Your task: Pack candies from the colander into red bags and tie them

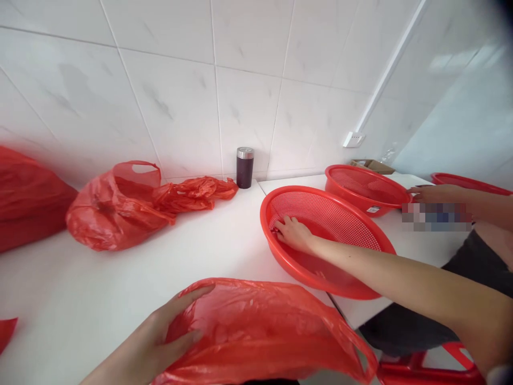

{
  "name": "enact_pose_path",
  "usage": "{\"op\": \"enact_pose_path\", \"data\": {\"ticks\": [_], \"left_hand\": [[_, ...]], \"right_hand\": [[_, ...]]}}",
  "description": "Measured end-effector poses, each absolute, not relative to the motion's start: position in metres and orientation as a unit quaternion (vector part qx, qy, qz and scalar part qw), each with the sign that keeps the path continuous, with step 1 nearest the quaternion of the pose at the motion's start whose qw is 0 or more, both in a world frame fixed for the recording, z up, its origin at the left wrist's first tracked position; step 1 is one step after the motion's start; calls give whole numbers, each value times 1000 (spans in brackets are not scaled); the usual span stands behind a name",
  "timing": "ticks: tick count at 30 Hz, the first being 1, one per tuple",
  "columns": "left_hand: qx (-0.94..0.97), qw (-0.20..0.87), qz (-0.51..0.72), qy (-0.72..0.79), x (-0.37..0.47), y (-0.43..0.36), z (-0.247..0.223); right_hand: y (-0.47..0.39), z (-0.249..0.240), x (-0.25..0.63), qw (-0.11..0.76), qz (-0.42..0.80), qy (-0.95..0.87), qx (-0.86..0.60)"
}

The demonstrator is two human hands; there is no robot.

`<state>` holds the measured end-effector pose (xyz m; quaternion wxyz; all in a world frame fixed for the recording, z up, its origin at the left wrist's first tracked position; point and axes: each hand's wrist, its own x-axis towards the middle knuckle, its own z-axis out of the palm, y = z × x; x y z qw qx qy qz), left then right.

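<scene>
My left hand (162,334) holds the rim of a red plastic bag (264,331) at the table's front edge, its fingers and thumb spread at the bag's open mouth. Inside a large red mesh basket (340,214), my right hand (294,233) reaches down near the left wall. Its fingers are bent over something small and dark that I cannot make out. The basket is tilted, with a few small bits on its bottom.
Filled red bags (116,214) and a dark tumbler (244,168) stand along the tiled wall. At the right are a second red basket (360,200), a cardboard box (372,166) and another person's hand (435,192). A red stool (425,371) is below.
</scene>
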<state>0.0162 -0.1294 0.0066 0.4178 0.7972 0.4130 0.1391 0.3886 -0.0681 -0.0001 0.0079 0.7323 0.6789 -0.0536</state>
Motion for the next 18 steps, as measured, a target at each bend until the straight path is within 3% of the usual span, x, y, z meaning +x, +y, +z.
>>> {"op": "enact_pose_path", "data": {"ticks": [9,14,16,18], "left_hand": [[777,416,131,454,7,-130,16],[778,406,115,464,20,-126,21],[779,407,126,460,27,-127,24],[776,421,135,450,32,-129,27]], "right_hand": [[-42,58,414,-103,-131,646,745],[-98,122,350,-312,-328,666,593],[-128,133,311,-309,-384,698,519],[-153,126,277,-253,-378,759,467]]}}
